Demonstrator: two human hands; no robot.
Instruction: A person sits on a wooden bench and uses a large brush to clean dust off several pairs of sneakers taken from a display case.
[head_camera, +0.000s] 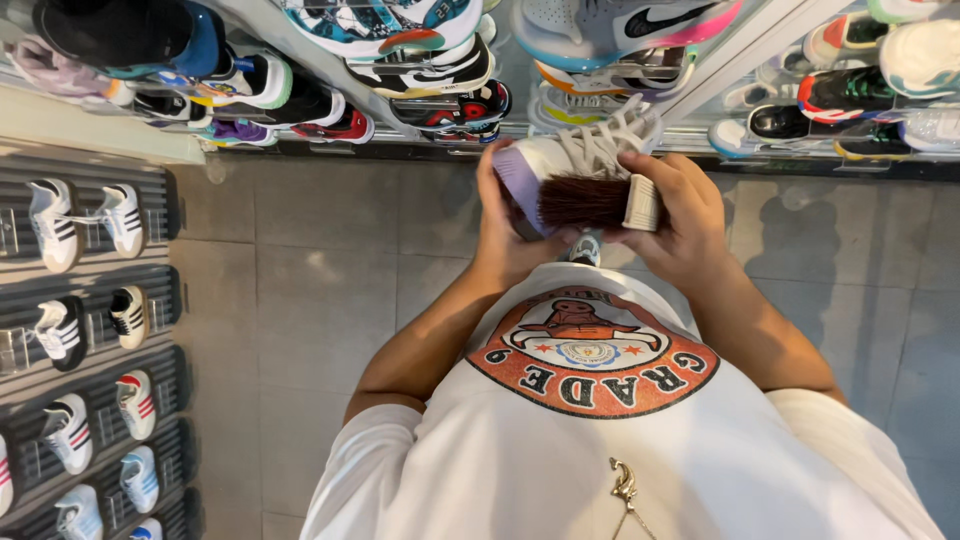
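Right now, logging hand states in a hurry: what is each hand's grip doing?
Left hand: closed on the white sneaker.
Right hand: closed on the brush, bristles against the sneaker.

The sneaker (580, 155) sits between the 2 hands, the left hand (505, 235) on its left and the right hand (680, 220) on its right. The brush (600, 202) lies against the sneaker's side. Shelves of shoes (420, 60) stand ahead, a wall rack (90, 330) to the left.

L hand (505, 235) grips white laced sneaker w/ lilac heel (560, 160); R hand (680, 225) presses brown-bristled, white-backed brush (600, 202) onto it. Glass shelves of coloured sneakers (420, 60) above, grey tile floor (300, 300) below.
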